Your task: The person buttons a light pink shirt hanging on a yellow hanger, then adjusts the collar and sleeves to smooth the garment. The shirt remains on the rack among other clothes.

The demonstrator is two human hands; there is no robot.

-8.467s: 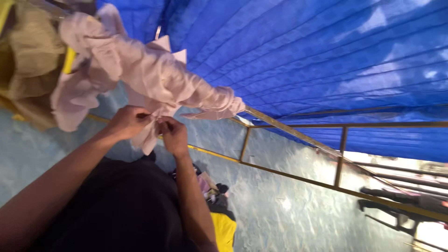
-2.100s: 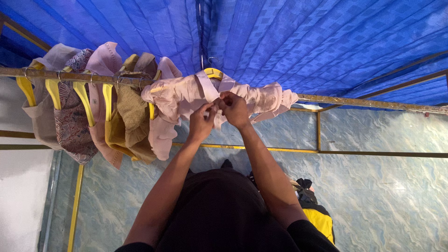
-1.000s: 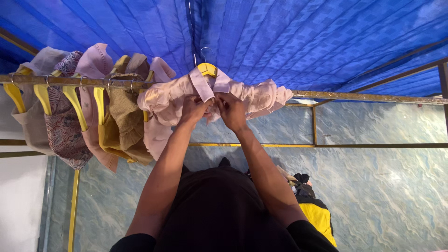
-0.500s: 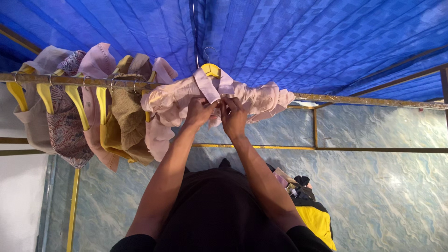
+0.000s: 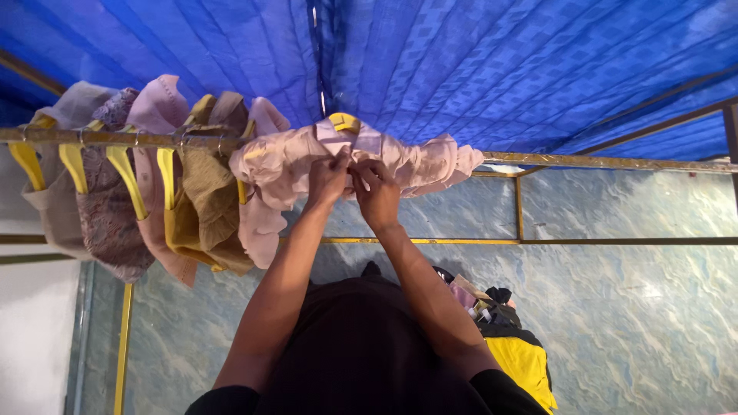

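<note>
A ribbed blue tarpaulin canopy [image 5: 477, 69] fills the top of the frame. Below it, a thin yellow-painted metal railing frame [image 5: 569, 240] crosses blue-green marbled flooring [image 5: 638, 307]. A plain white wall panel [image 5: 34, 338] sits lower left.

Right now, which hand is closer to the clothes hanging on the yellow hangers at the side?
Left. The left hand pinches the pink shirt on the side nearest the hung clothes. The right hand grips the shirt too, but one hand farther from them.

head | both hands – left hand [image 5: 329, 178], right hand [image 5: 377, 192] – grip pink shirt [image 5: 415, 161] | on yellow hanger [image 5: 344, 121]
</note>
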